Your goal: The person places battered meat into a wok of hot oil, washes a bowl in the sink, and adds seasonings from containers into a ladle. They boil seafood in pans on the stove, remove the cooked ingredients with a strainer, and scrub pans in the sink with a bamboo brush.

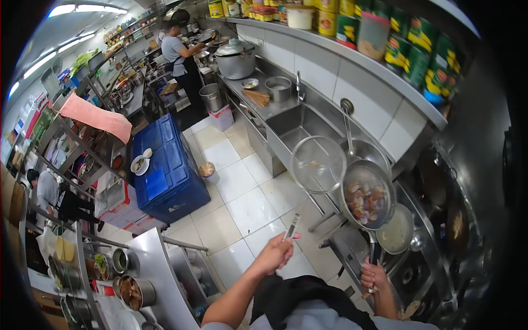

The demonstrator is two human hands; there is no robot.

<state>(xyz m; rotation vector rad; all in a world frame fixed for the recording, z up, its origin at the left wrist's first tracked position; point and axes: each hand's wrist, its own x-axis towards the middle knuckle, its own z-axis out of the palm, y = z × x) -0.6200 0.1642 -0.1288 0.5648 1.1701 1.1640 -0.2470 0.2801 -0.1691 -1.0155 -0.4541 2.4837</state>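
Observation:
My left hand (275, 256) is closed around a pair of metal tongs (293, 224), whose tips point up and away from me. My right hand (374, 276) grips the black handle of a frying pan (367, 195). In that pan lie several reddish and pale pieces of food, which look like shellfish or onion. Beside it on the right is a second pan (395, 230) with pale liquid. A round mesh strainer (318, 165) with a few bits in it sits left of the frying pan, near the sink. Behind the frying pan rests a wide metal pan (371, 154).
A steel sink (302, 124) and a large lidded pot (235, 59) stand ahead. Stove burners (410, 272) are at right. A blue chest (168, 165) stands left on the tiled floor. One person (179, 52) works at the back, another (49, 192) at far left.

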